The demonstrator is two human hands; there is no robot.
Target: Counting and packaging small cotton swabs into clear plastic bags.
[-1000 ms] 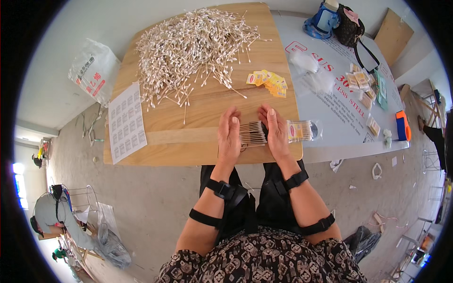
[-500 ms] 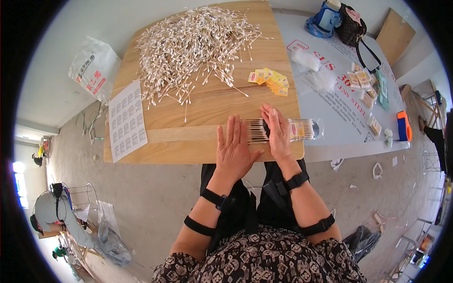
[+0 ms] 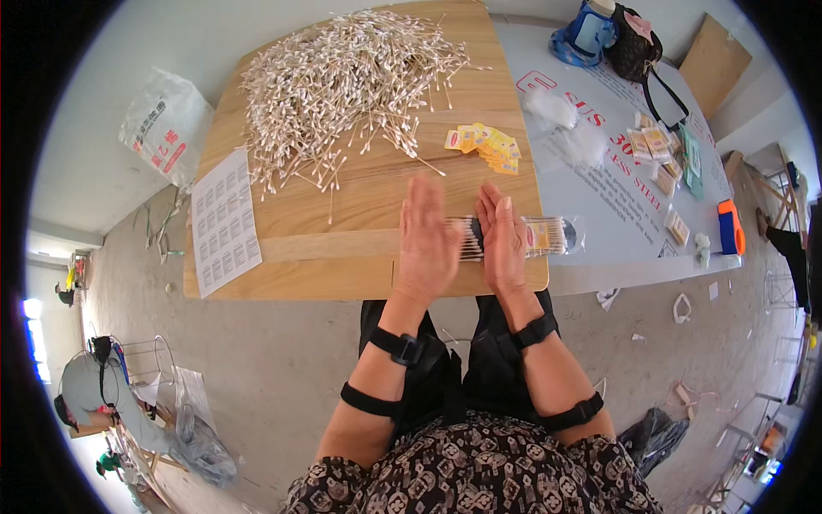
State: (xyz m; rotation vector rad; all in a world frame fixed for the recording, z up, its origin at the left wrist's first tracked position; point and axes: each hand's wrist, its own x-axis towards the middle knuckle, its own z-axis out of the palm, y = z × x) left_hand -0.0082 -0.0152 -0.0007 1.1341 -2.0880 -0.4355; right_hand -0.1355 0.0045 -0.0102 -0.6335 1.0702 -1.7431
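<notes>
Near the table's front edge lies a clear plastic bag holding cotton swabs and a yellow card. To its left is a row of cotton swabs beside a dark patch. My right hand stands on edge across the row, fingers stretched out, hiding part of it. At the row's left end my left hand is upright with its fingers extended, slightly blurred. Neither hand grasps anything. Farther back lies a large heap of cotton swabs, and several yellow cards lie fanned out to its right.
A printed label sheet lies at the wooden table's left. On the grey right-hand surface are filled swab packs, cotton wads, an orange-and-blue tape dispenser and bags. Another person bends over at far left.
My left hand has lifted and turned from lying flat to more on edge. The right hand has stayed near the bag, turning slightly. The whole view has shifted a little.
</notes>
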